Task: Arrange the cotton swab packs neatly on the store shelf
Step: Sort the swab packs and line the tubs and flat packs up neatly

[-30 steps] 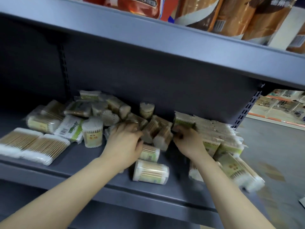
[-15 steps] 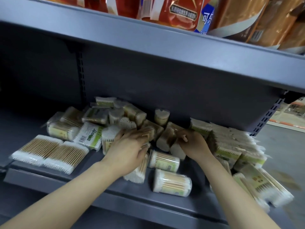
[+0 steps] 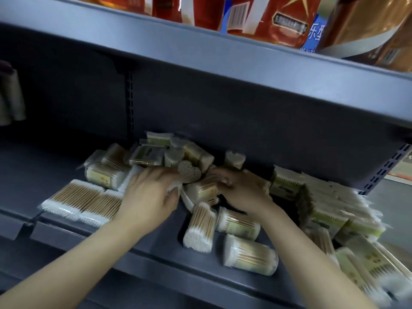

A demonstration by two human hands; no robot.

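Flat swab packs [image 3: 361, 273], right: motion-blurred, cut off by frame edge. Left hand [image 3: 148, 197] fingertips: buried in swab pile [image 3: 178, 161], grip indeterminable. Red bags [image 3: 267, 16]: tops cropped.

Two arms come in from the bottom of the picture, one on each side. Both arms are bare all the way down to the edge of the view. No sleeve shows on either one.

The left hand [image 3: 151, 197] is bare, with no glove. The right hand [image 3: 243, 192] is bare too. No ring, no watch and no band shows on the wrists or fingers, though the hands look a bit blurry, so a very small ring might be hard to spot. The nails look short and plain, as far as the blur lets you tell.

The arms are slim and smooth. Nothing else of the person shows.
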